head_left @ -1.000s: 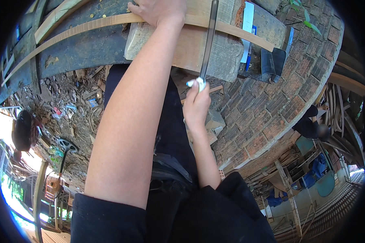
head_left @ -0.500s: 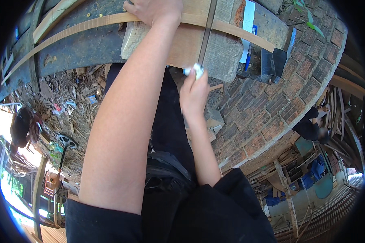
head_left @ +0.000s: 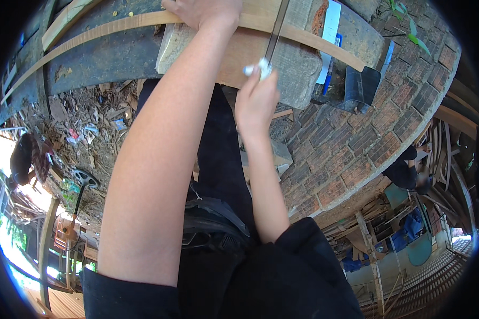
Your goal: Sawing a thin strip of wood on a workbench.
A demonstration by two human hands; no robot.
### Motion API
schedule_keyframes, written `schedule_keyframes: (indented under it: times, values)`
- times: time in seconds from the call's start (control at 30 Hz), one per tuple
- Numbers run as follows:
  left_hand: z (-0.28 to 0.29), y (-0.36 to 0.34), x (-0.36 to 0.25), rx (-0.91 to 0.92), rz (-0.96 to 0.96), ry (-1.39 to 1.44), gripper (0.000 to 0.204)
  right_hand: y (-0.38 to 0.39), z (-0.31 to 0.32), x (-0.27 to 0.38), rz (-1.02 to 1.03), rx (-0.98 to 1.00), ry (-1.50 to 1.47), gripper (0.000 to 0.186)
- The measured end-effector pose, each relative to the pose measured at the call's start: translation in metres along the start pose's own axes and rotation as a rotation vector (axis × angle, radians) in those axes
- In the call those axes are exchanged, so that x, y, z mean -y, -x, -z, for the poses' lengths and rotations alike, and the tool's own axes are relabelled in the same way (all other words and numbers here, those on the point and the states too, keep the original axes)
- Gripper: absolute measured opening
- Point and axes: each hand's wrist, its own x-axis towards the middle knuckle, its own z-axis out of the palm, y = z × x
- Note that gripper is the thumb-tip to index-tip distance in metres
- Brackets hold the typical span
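My left hand (head_left: pixel 210 13) grips a long, thin wooden strip (head_left: pixel 112 25) from above, its fingers partly cut off by the top edge of the picture. The strip lies across a thick, weathered wooden block (head_left: pixel 295 72), with a smoother brown board (head_left: pixel 239 61) beneath my left wrist. To the right, my right hand (head_left: pixel 257 101) is closed round the white-wrapped handle of a narrow-bladed saw (head_left: pixel 274 40). The blade points away from me and crosses the strip right of my left hand. Its far end is out of view, and its teeth cannot be made out.
Right of the block lie white paper (head_left: pixel 330 32), a blue pen (head_left: pixel 328 80) and a dark curved piece (head_left: pixel 361 87). Brick paving (head_left: pixel 351 143) spreads to the right, wood debris (head_left: pixel 80 117) to the left. Another person (head_left: pixel 402 170) is at the far right, near stacked wood.
My right hand has pushed the saw forward, away from me, along its blade's line. My left hand stays on the strip; the whole view has shifted slightly.
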Motion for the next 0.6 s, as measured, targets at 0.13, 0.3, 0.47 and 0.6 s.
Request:
schedule_keyframes:
  times: [0.13,0.3,0.47,0.6]
  values:
    - [0.003,0.0,0.001,0.041,0.02,-0.02,0.047,-0.009,0.0,0.004,0.045,-0.03,0.005,0.018]
    - [0.004,-0.002,0.002,0.034,0.02,-0.007,0.047,0.057,-0.002,-0.033,-0.031,-0.001,0.009,0.016]
    - [0.006,-0.003,-0.002,0.105,0.021,-0.02,0.047,0.015,-0.008,-0.006,-0.009,0.014,0.087,0.017]
    - [0.005,-0.005,0.0,0.104,0.03,-0.019,0.046,0.029,-0.003,-0.012,-0.074,0.017,0.027,0.021]
